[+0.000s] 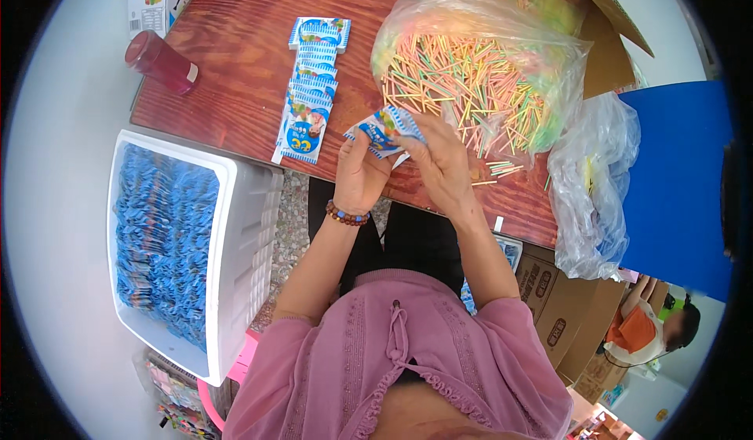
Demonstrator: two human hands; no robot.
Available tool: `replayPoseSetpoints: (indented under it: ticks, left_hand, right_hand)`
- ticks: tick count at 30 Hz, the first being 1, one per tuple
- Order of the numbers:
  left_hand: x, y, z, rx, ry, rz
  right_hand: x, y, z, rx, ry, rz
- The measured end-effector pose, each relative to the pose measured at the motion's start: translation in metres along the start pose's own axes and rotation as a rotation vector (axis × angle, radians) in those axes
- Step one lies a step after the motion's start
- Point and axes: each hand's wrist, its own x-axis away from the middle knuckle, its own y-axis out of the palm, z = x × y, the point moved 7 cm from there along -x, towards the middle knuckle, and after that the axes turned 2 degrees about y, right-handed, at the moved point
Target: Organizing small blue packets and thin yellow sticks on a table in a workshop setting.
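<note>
Between my two hands, over the table's front edge, is a small blue-and-white candy packet. My left hand pinches its lower left part with the thumb on top. My right hand grips its right side, fingers behind and thumb in front. Left of my hands, an overlapping row of similar packets lies on the reddish wooden table. To the right, a large clear plastic bag stands open, full of thin pastel candy sticks. Several loose sticks lie near my right hand.
A white plastic bin filled with blue packets stands at the left. A red-lidded jar is on the table's left side. Crumpled clear plastic hangs at the right edge beside a blue panel. Cardboard boxes and another person are at lower right.
</note>
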Motion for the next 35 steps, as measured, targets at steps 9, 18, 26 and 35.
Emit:
replayPoseSetpoints:
  ticks: [9,18,26,35]
  left_hand:
    - [0.032,-0.016,0.055,-0.461,0.294,0.298]
    - [0.049,-0.007,0.120,-1.987,0.685,0.496]
    - [0.016,0.002,0.122,-2.402,0.568,0.666]
    - [0.010,-0.001,0.119,-2.316,0.605,0.667]
  right_hand:
    - [-0.025,0.034,0.032,-0.350,0.509,-0.168]
    - [-0.046,0.139,0.054,-0.484,0.505,-0.391]
    - [-0.114,0.110,0.049,-0.128,0.190,-0.208]
    - [-0.206,0.141,0.122,0.385,0.210,-0.363]
